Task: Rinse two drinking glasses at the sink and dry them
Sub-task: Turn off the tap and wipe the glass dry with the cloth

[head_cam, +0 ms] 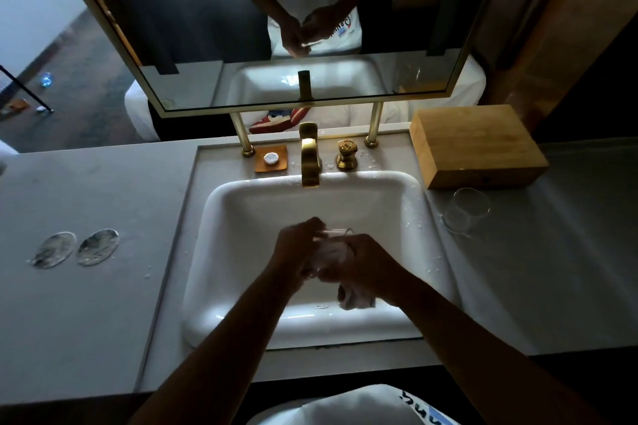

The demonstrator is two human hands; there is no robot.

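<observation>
Over the white sink (241, 203), my left hand (297, 248) grips a clear drinking glass (336, 235) from the left. My right hand (366, 266) presses a pale cloth (355, 298) against and into the glass; the cloth's tail hangs below my right palm. Much of the glass is hidden by my fingers and the cloth. A second clear glass (466, 212) lies tilted on the grey counter right of the basin, apart from both hands.
A gold faucet (309, 157) and its knob (347, 152) stand behind the basin, no water running. A wooden box (476, 145) sits at the back right. Two round coasters (77, 248) lie on the left counter. A mirror (276, 28) hangs above.
</observation>
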